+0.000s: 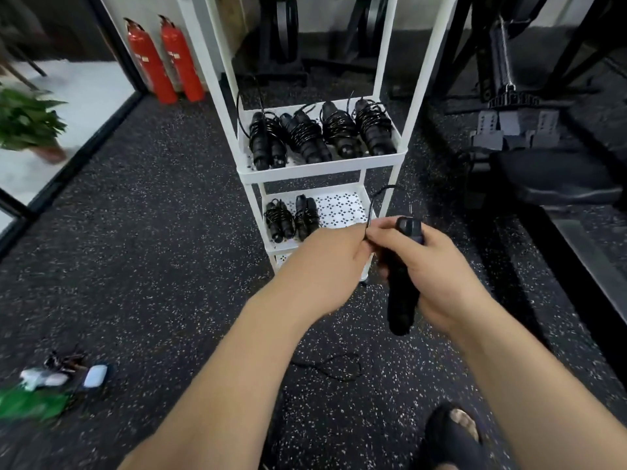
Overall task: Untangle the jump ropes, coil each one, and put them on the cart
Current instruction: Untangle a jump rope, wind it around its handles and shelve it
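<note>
In front of the cart (322, 168), right fingers (385, 235) grasping rope handles (402, 300), left fingers (359, 253) pinching cord (372, 207).

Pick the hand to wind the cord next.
Left. The left hand pinches the cord beside the handles, free to wind; the right hand is busy gripping the handles, so it likely just anchors.

A gym: speckled rubber floor (176, 232), black weight machines (509, 106), two red fire extinguishers (166, 62), white cart (319, 164) holding jump ropes (322, 137).
</note>
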A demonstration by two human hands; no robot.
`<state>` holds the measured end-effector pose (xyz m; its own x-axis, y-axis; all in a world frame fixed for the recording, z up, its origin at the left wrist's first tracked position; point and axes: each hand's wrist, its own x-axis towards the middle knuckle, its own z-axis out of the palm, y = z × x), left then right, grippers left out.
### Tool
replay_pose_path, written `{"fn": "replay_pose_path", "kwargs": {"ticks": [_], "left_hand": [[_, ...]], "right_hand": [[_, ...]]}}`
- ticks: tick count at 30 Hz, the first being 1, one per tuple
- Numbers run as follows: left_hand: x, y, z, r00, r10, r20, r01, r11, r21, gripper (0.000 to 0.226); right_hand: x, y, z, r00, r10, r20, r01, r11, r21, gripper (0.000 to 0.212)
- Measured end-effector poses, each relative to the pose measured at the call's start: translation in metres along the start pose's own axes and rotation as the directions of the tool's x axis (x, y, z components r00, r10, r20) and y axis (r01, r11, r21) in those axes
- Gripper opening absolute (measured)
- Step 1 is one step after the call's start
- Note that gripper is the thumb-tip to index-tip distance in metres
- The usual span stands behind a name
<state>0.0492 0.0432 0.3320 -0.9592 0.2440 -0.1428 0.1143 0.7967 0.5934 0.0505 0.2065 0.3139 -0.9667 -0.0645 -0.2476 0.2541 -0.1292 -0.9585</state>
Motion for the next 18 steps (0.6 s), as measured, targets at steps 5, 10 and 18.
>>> {"fn": "replay_pose_path", "kwargs": {"ticks": [5,10,18], "left_hand": [[0.016,0.01,0.006,0.996,0.086,0.016,-0.084,0.994,-0.071,0.032],[0.021,0.008,0.01,0.991,0.135,-0.007,-0.132,0.959,-0.251,0.033],[0.022,-0.012,-0.004,0.987,0.145,-0.063,-0.158,0.939,-0.306,0.022]], "right_hand": [[0.005,-0.006,-0.007,0.988,-0.104,-0.117,0.111,0.992,0.057,0.006],[0.005,-0.019,-0.016,0.964,-0.209,-0.167,0.217,0.975,0.035,0.014],[0.009,-0.042,-0.065,0.919,-0.166,-0.357,0.293,0.893,0.342,0.012]]}}
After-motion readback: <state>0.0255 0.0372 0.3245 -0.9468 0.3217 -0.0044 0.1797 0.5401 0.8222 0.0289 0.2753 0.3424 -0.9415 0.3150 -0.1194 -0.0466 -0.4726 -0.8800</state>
